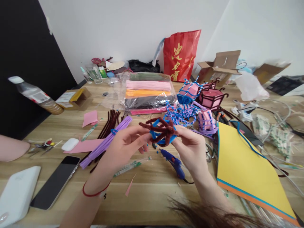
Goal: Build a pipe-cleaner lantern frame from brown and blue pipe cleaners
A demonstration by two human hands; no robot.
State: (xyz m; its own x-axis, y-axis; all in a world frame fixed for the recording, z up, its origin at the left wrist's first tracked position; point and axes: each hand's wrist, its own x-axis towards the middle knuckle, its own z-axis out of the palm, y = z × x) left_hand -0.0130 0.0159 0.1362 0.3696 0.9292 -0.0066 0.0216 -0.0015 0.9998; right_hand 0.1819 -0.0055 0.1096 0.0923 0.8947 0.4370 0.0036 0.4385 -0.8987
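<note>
Between my two hands, above the table, is a small cage-like frame of brown and blue pipe cleaners (163,132). My left hand (129,144) pinches its left side with thumb and forefinger. On the opposite side, the fingers of my right hand (190,148) close on the frame's edge. Below it lies a blue glue gun (174,163). A bundle of purple pipe cleaners (106,142) rests across brown pipe cleaners (114,118) to the left of my left hand. Finished-looking pink lanterns wrapped in pipe cleaners (211,98) stand behind my right hand.
Bagged pipe cleaners (148,93) lie at the back, before a red bag (181,55). Yellow sheets (247,167) are on the right, near cables. A phone (57,182), white power bank (20,191) and leaning bottle (35,95) are left. Another person's arm (13,148) reaches in from the left.
</note>
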